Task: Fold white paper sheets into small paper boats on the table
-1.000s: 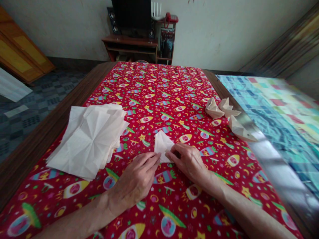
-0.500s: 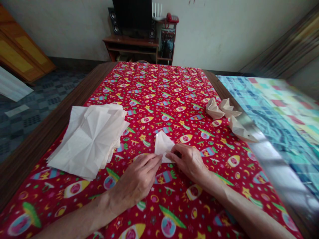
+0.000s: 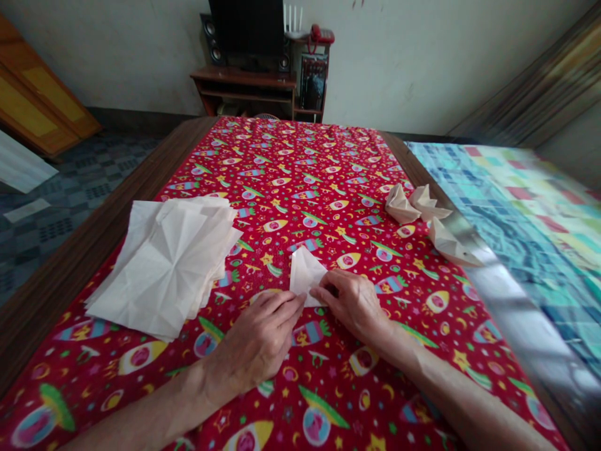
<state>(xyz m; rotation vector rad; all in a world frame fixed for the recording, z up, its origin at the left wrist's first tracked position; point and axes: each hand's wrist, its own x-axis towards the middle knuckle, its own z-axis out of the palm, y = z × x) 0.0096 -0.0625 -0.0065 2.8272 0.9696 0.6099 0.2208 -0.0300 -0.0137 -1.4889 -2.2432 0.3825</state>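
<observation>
A small white sheet of folded paper point(image 3: 306, 269) lies on the red patterned cloth in front of me, its upper tip pointing away. My left hand point(image 3: 270, 326) has its fingers pressed together on the paper's lower left edge. At the right edge, my right hand point(image 3: 352, 300) pinches the paper between thumb and curled fingers. Both sets of fingertips nearly meet, hiding the lower border and right corner of the fold. To the left of my hands sits a stack of creased white paper sheets point(image 3: 164, 269), with crease lines spreading from the middle of the top sheet.
Three folded paper shapes stand near the table's right side: one at the left point(image 3: 400, 205), one behind point(image 3: 428, 203) and one nearer me point(image 3: 451, 243). The red cloth point(image 3: 300, 163) covers the wooden table point(image 3: 126, 188). Beyond the far end are a desk point(image 3: 244, 81) and a monitor point(image 3: 246, 28).
The view has shifted very slightly. My hands keep their hold on the folded paper, with the right fingertips barely moved; the stack and the folded shapes stay put.
</observation>
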